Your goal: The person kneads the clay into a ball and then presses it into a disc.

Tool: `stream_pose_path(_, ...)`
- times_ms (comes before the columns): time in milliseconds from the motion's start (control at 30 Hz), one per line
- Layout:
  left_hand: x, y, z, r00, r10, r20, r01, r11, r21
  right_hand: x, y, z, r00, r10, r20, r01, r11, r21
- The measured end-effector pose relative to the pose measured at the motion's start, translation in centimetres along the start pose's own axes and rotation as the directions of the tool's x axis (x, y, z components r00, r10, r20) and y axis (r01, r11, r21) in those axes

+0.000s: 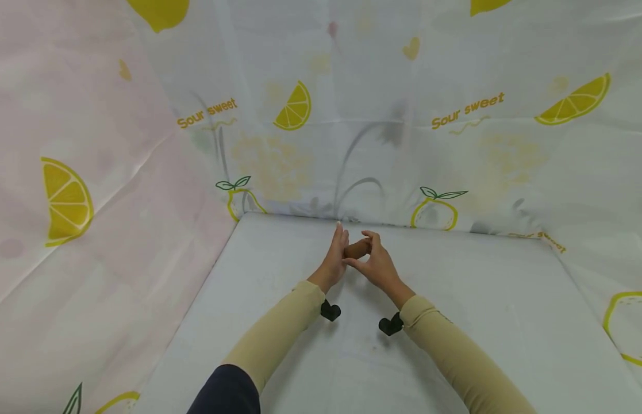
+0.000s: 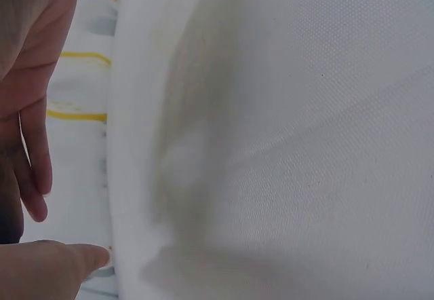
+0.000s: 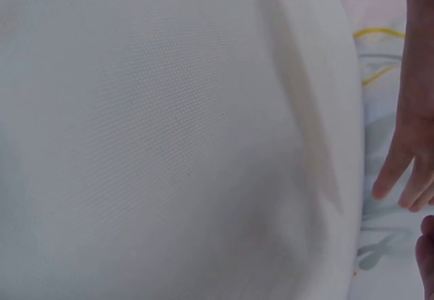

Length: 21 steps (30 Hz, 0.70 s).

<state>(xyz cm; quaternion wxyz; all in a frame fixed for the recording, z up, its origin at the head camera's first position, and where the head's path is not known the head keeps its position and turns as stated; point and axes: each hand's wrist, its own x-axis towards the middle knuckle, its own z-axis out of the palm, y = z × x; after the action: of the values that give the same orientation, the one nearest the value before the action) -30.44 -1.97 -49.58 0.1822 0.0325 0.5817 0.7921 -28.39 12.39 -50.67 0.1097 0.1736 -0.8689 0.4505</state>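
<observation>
Nearest: two beige sleeves [image 1: 279, 333], a small black wrist camera [image 1: 330, 311] under each

Table [image 1: 507, 322]: white, cloth-covered

Left hand [image 1: 335, 259]: raised above the far middle of the table, fingers straight and upright, flat against one end of the brown object

Right hand [image 1: 377, 264]: touching the left, fingers and thumb curled round the brown object

Brown object [image 1: 358, 248]: small, rounded, held between both hands above the table; kind cannot be told

Farthest: backdrop curtain [image 1: 383, 115] with lemon slices and whole lemons, printed "Sour sweet" twice in orange
</observation>
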Motion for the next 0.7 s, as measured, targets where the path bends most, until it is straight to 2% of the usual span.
stream_pose_path(167, -0.02, -0.02, 0.01, 1.0, -0.002, 0.023, 0.002, 1.0, 0.007, 0.05, 0.0, 0.07, 0.999, -0.009, 0.036, 0.011, 0.998, -0.058)
stream_pose_path(400, -0.35, 0.2, 0.25, 0.998, -0.011, 0.057, 0.01, 1.0, 0.018, -0.14, -0.08, -0.02, 0.995, -0.023, 0.098, 0.022, 1.0, 0.008)
stream_pose_path(533, -0.39, 0.2, 0.27, 0.998, -0.023, 0.055, 0.022, 0.999, 0.024, -0.16, -0.07, -0.27, 0.986, 0.002, 0.17, -0.008, 0.999, 0.038)
stream_pose_path(700, -0.32, 0.15, 0.06, 0.999, 0.02, 0.039, -0.022, 0.998, 0.065, -0.29, -0.14, -0.17, 0.972, 0.053, 0.228, -0.067, 0.996, 0.052)
